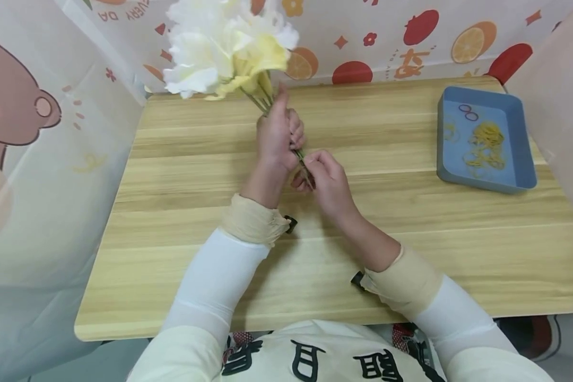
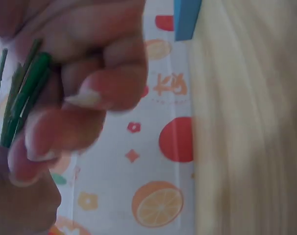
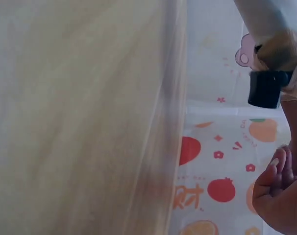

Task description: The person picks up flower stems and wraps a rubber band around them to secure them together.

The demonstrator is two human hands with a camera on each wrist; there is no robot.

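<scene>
Two hands share one bunch of flowers (image 1: 229, 48), held over the table (image 1: 191, 180) left of its middle. The stems (image 2: 27, 88) set the line: their long axis slants from the blooms at the far left to the cut ends at the near right. The left hand (image 1: 278, 132) is nearer the blooms, its fingers wrapped round the stems and its thumb pointing to the far side. The right hand (image 1: 330, 178) is nearer the ends, pinching just beside them on the near right of the left hand. Something thin and brownish shows at those fingers, perhaps a band, but it is too small to be sure, and the right wrist view does not show that grip.

The tray (image 1: 487, 185) sits at the far right, well apart from both hands, with the right one closer. In it lie a heap of yellow bands (image 1: 488, 135) and two reddish bands (image 1: 468, 112) to the far left of the heap. The tray's raised wall stands between the right hand and the bands. A printed cloth (image 1: 353, 42) hangs behind the table's far edge, just behind the blooms.
</scene>
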